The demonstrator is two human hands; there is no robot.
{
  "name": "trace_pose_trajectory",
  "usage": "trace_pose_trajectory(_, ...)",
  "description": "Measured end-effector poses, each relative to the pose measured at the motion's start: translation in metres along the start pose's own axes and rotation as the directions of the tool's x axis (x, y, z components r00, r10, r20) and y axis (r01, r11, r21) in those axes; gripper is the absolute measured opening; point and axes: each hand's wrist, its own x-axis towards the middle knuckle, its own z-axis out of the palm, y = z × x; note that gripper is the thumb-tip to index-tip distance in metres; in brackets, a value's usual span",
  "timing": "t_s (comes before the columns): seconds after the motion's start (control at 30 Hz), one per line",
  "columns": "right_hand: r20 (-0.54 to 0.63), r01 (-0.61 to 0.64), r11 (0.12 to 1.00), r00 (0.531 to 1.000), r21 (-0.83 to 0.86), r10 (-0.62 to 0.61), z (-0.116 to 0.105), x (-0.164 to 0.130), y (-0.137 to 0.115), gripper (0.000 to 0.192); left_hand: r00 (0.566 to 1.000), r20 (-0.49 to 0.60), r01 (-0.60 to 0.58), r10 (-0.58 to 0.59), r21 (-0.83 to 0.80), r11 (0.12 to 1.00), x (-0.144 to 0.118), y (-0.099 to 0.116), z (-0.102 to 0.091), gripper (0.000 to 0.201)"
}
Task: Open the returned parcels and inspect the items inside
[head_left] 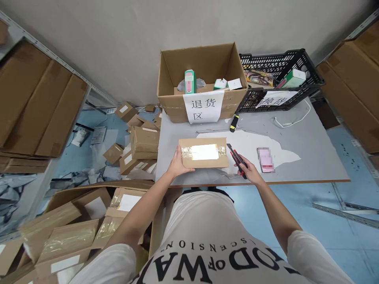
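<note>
A: How is the grip of each hand shown?

B: The right hand is seen closed around a red and black utility knife, whose tip is directed at the right end of a flat cardboard parcel. The left hand is laid against the parcel's near-left corner, with fingers spread along the edge and the thumb underneath or beside it; the parcel is steadied rather than lifted.

A: Where is the parcel placed?

B: It is set near the front edge of the grey bench, lying flat, with a white label and clear tape across its top face.

A: What is found around it?

B: A pink phone is seen just right of the knife. A yellow and black marker lies behind the parcel. At the back of the bench an open carton bearing a paper sign is placed, with a black plastic crate beside it. Many small cardboard boxes are heaped on the floor at the left.
</note>
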Motion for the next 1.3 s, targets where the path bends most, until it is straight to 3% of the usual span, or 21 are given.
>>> trace_pose_trajectory(0.17, 0.012, 0.0, 1.0, 1.0, 0.023, 0.0, -0.005, -0.004, -0.001, 0.078, 1.0, -0.01, -0.02, 0.021, 0.037, 0.999, 0.001, 0.0, 0.0, 0.153)
trace_pose_trajectory(0.43, 0.12, -0.044, 0.995, 0.991, -0.092, 0.055, -0.011, -0.012, -0.013, 0.072, 0.997, -0.025, 0.072, -0.07, 0.08, 0.994, -0.001, 0.009, 0.0, 0.149)
trace_pose_trajectory(0.7, -0.073, -0.009, 0.935, 0.997, -0.355, -0.018, -0.013, -0.015, -0.022, 0.066, 0.997, -0.03, 0.078, -0.076, 0.073, 0.994, -0.002, 0.015, -0.003, 0.147)
trace_pose_trajectory(1.0, -0.104, -0.012, 0.853, 0.993, -0.521, -0.049, -0.003, -0.017, -0.037, 0.058, 0.996, -0.031, 0.086, -0.084, 0.045, 0.995, -0.003, 0.015, -0.003, 0.146)
trace_pose_trajectory(1.3, -0.114, -0.016, 0.822, 0.992, -0.57, -0.06, 0.0, -0.019, -0.044, 0.058, 0.996, -0.037, 0.082, -0.08, 0.058, 0.995, -0.003, 0.013, -0.001, 0.147)
